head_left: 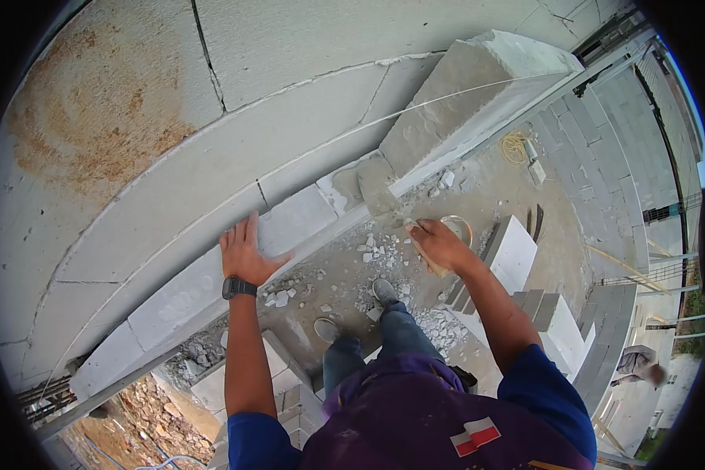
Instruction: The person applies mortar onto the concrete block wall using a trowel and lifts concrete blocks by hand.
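Left hand (pixel 247 254), at 9 o'clock: fingers spread apart, palm laid on the upper face of a block row (pixel 296 219); wristwatch (pixel 239 287) worn on that arm. Right hand (pixel 440 247), at 3 o'clock: closed around a hand tool (pixel 380 189), whose grey end, at 1 o'clock, lies over the row beside a patch of mortar (pixel 342 186).

Block row: pale, set end to end, running from 8 o'clock towards 1 o'clock; a white line (pixel 493 83) stretched above.

Large block (pixel 446 106), at 1 o'clock: tilted, its lower end just beyond the tool.

Pouch-like dark item (pixel 468 381), at 5 o'clock: worn at the hip; contents hidden.

Coil of yellow cord (pixel 514 147), at 2 o'clock: on the floor.

White block (pixel 513 254), at 3 o'clock: beyond the right hand; further blocks at 4 o'clock.

Rubble (pixel 380 254): broken pieces strewn on the floor between the two hands and near the shoes (pixel 384 291).

Second person (pixel 638 366), at 4 o'clock: well apart.
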`<state>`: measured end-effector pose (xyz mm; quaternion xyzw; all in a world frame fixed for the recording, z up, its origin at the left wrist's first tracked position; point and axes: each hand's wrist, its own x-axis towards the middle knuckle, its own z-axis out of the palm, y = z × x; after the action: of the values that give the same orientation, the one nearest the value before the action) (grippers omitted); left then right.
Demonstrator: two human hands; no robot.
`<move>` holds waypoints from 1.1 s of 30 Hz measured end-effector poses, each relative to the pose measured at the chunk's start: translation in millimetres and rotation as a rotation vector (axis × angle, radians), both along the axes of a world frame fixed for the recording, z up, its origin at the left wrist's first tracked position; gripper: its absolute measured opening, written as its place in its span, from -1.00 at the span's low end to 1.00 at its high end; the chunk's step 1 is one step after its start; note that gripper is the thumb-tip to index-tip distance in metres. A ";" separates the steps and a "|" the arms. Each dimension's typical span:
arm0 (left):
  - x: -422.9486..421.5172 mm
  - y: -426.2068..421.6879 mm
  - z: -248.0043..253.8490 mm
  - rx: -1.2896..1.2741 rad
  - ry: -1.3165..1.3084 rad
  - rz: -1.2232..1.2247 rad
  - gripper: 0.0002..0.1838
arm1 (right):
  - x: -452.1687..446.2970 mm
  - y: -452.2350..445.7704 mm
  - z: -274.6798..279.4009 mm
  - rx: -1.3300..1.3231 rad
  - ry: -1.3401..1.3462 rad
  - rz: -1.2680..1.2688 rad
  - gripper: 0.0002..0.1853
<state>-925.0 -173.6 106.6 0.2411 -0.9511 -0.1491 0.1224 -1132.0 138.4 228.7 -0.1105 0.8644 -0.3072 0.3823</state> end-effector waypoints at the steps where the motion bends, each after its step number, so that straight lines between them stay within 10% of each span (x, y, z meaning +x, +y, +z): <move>1: -0.4 0.3 0.1 0.008 -0.004 -0.005 0.15 | 6.2 0.2 9.8 -0.021 -0.056 0.018 -0.51; 9: 5.3 -2.1 0.5 0.006 -0.022 0.020 0.22 | -26.6 14.9 -25.9 -0.146 -0.276 -0.282 -0.52; 33: 12.7 -7.7 -6.5 0.044 0.041 0.013 0.25 | 68.6 -57.6 -17.6 -0.012 -0.196 0.271 -0.46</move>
<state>-912.3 -181.3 100.0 0.2466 -0.9434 -0.1739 0.1376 -1063.5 80.8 211.1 -0.1981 0.7983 -0.2674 0.5020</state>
